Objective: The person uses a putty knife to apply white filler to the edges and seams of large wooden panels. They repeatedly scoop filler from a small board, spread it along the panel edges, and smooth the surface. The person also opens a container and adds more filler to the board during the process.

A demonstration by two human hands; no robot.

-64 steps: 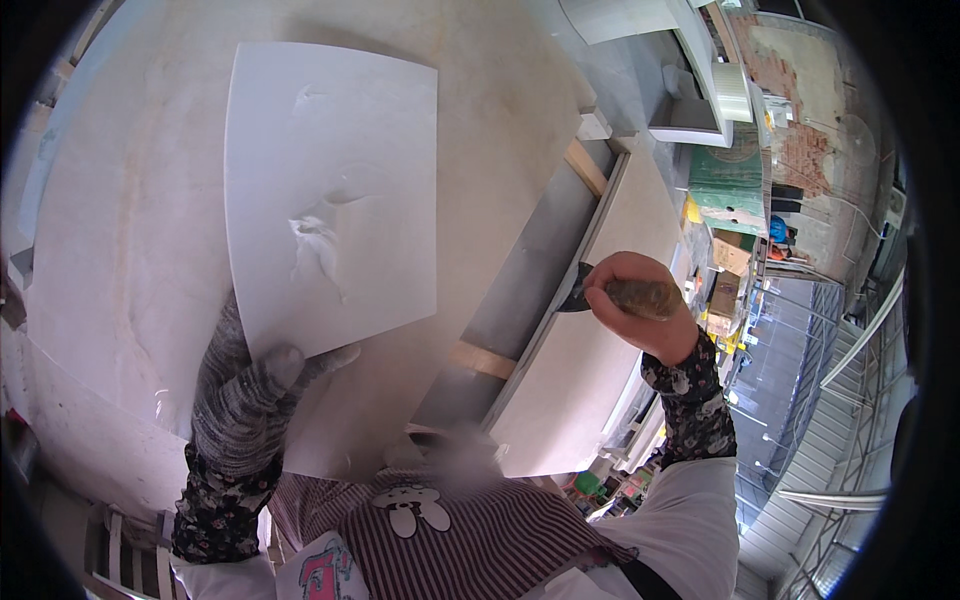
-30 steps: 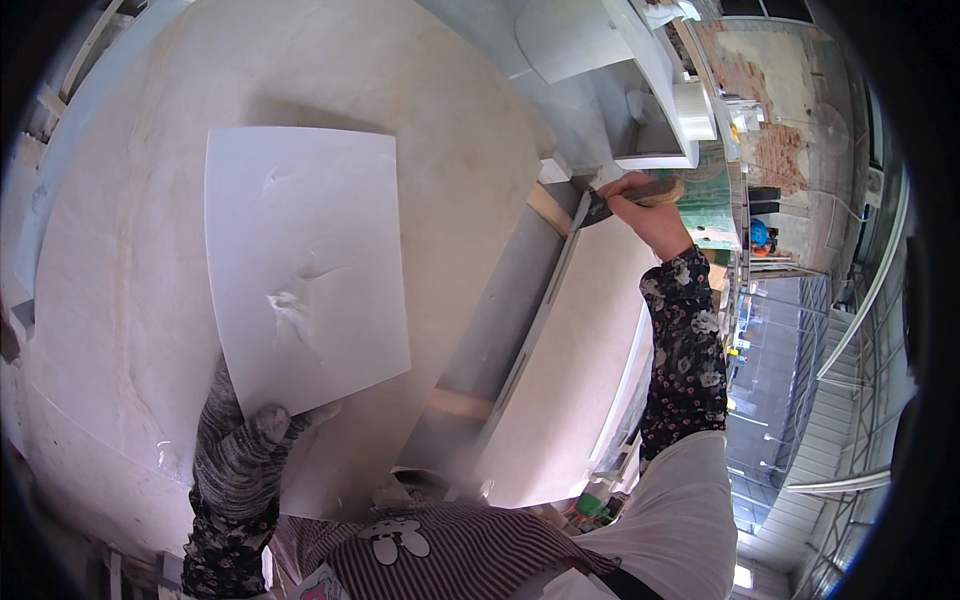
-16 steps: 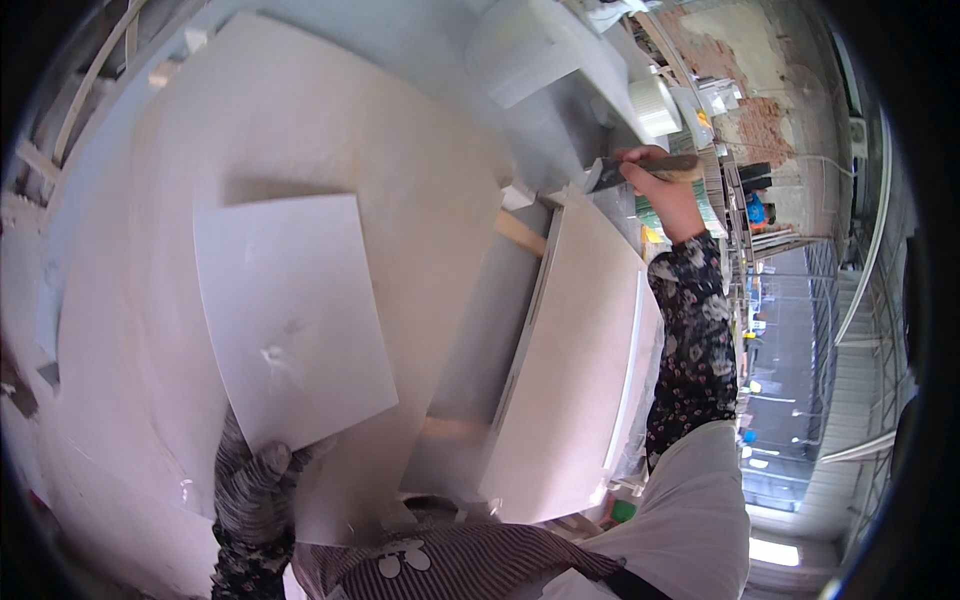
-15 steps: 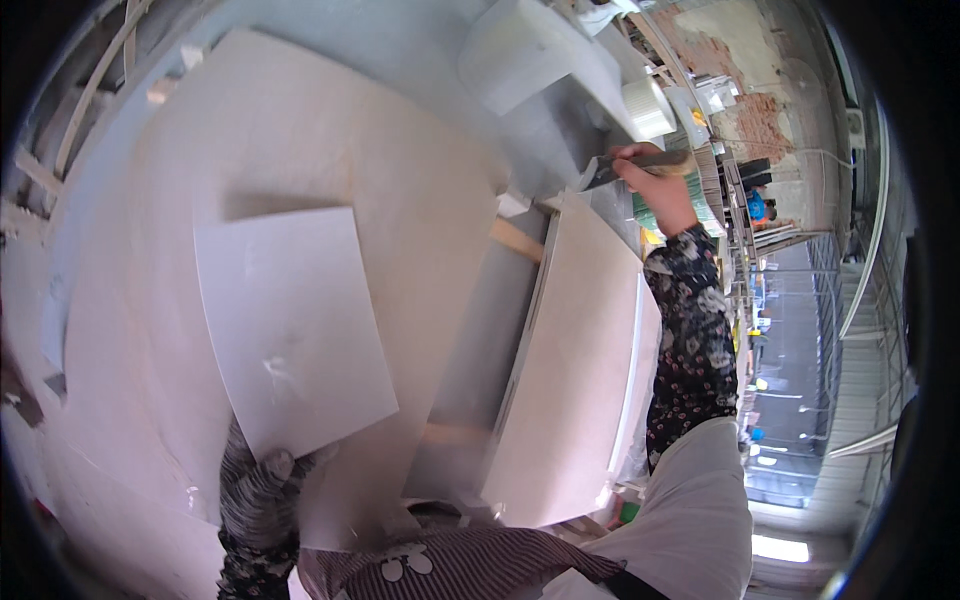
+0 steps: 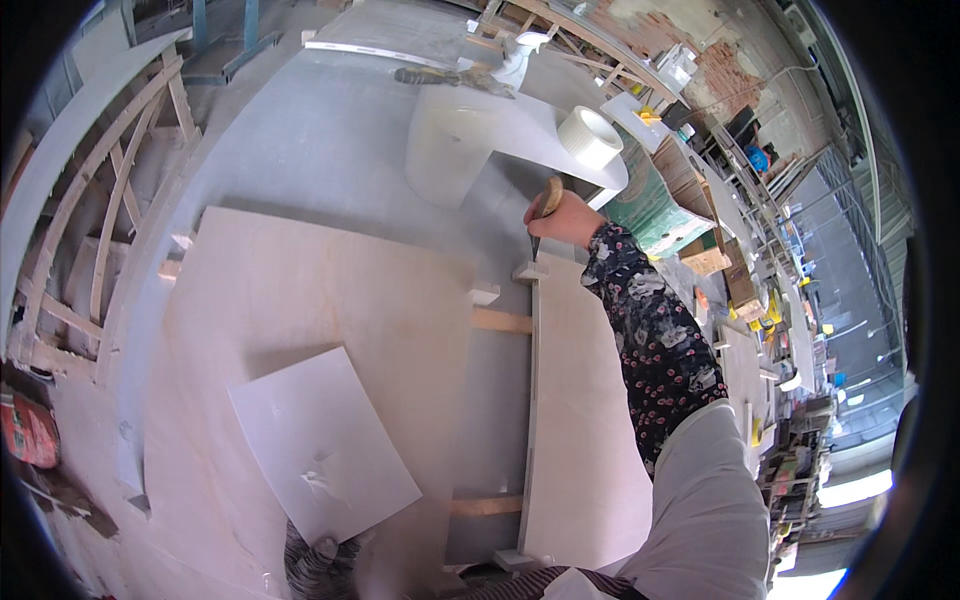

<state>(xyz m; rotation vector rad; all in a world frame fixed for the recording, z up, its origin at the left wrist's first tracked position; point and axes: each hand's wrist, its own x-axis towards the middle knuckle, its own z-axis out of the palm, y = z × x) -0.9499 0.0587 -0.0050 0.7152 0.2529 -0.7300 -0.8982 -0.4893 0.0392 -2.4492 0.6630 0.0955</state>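
- Big slab (image 5: 290, 295) on L
- L hand (image 5: 322, 570) (gloved) holds near edge of white board (image 5: 325, 425) over it, w/ paste (image 5: 316, 481) on top
- R hand (image 5: 572, 220) (bare) closed round scraper (image 5: 552, 193); tip nr far end of narrow slab (image 5: 585, 420), contact unclear

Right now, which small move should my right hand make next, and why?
Perhaps ease the scraper lightly against the panel's far left corner: your right hand holds it there, blade down, by a small block, and I cannot tell whether it touches. Your left hand holds the sheet with paste well apart.
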